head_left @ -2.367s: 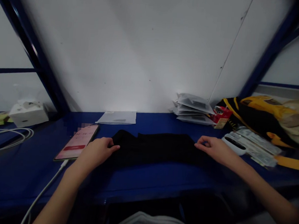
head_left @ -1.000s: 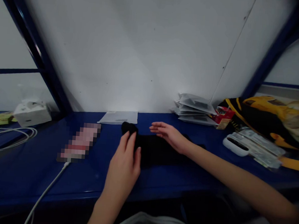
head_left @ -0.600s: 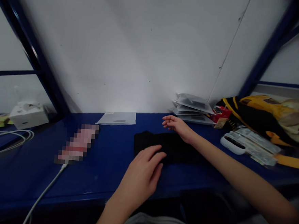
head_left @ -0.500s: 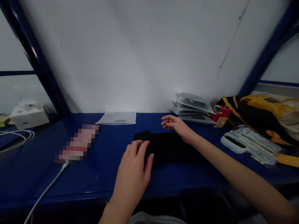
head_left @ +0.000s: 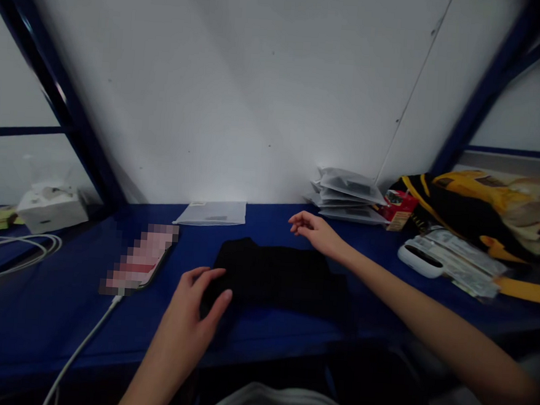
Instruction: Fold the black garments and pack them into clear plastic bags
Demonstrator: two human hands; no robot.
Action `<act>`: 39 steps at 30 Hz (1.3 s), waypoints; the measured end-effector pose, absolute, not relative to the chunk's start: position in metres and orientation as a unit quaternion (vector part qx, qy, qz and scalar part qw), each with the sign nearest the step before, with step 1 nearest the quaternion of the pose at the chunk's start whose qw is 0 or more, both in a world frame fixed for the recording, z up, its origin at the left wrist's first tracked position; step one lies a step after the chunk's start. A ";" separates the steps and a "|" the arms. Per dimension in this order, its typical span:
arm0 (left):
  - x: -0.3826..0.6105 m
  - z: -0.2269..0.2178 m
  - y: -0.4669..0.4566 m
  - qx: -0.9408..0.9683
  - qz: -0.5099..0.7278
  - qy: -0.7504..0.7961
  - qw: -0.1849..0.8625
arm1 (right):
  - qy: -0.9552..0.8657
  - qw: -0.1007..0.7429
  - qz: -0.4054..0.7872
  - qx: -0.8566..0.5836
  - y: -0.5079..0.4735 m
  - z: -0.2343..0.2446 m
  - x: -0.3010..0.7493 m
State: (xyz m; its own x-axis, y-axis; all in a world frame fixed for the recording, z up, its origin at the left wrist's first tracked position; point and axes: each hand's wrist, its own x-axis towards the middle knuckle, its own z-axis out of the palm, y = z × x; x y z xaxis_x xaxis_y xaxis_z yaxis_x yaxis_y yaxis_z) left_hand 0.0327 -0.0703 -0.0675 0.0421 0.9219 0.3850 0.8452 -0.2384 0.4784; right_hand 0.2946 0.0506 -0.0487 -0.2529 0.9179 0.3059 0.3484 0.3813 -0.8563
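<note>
A black folded garment (head_left: 276, 278) lies flat in the middle of the blue table top (head_left: 261, 331). My left hand (head_left: 193, 305) rests at its lower left corner, fingers spread, touching the cloth without visibly gripping it. My right hand (head_left: 313, 231) hovers just above the garment's far edge, fingers loosely curled around nothing. Its forearm stretches in from the lower right.
Left of the cloth lies a phone (head_left: 140, 259) with a pixelated screen and a white charging cable (head_left: 82, 343). Behind stand a flat plastic packet (head_left: 211, 213) and a stack of packets (head_left: 347, 195). A black-and-yellow bag (head_left: 481, 220) sits at right, against a white wall.
The black garment now spreads wider to the left instead of lying bunched. My left hand has moved left and toward me, to its corner. My right hand has barely moved.
</note>
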 end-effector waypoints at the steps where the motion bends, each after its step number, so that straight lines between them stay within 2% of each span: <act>1: 0.031 -0.065 -0.071 0.693 0.318 0.644 0.069 | -0.724 0.410 0.327 -0.447 0.050 -0.051 0.293; 4: 0.036 -0.059 -0.071 0.637 0.262 0.723 0.050 | -0.740 0.380 0.312 -0.458 0.047 -0.056 0.290; 8: 0.051 -0.056 -0.065 0.656 0.205 0.726 0.005 | -0.745 0.364 0.303 -0.471 0.045 -0.056 0.289; 13: 0.058 -0.047 -0.053 0.661 0.282 0.696 -0.014 | -0.736 0.356 0.313 -0.483 0.043 -0.053 0.289; 15: 0.062 -0.040 -0.051 0.656 0.338 0.673 -0.041 | -0.719 0.351 0.352 -0.486 0.041 -0.051 0.287; 19: 0.081 -0.030 -0.056 0.692 0.452 0.558 -0.074 | -0.649 0.327 0.493 -0.478 0.038 -0.052 0.285; 21: 0.096 -0.032 -0.064 0.754 0.462 0.462 -0.057 | -0.618 0.337 0.541 -0.460 0.040 -0.054 0.287; 25: 0.125 -0.046 -0.085 0.907 0.289 0.305 0.009 | -0.564 0.356 0.580 -0.467 0.053 -0.058 0.295; 27: 0.136 -0.054 -0.091 0.928 0.218 0.301 0.020 | -0.559 0.361 0.552 -0.503 0.059 -0.058 0.298; 29: 0.142 -0.060 -0.094 0.925 0.199 0.325 0.014 | -0.590 0.388 0.486 -0.514 0.062 -0.055 0.300; 34: 0.135 -0.060 -0.089 0.901 0.185 0.392 -0.009 | -0.735 0.446 0.292 -0.418 0.046 -0.040 0.296; 36: 0.124 -0.060 -0.083 0.887 0.195 0.417 -0.022 | -0.792 0.423 0.214 -0.386 0.032 -0.033 0.292; 39: 0.104 -0.061 -0.072 0.857 0.220 0.463 -0.054 | -0.873 0.343 0.115 -0.327 0.013 -0.028 0.284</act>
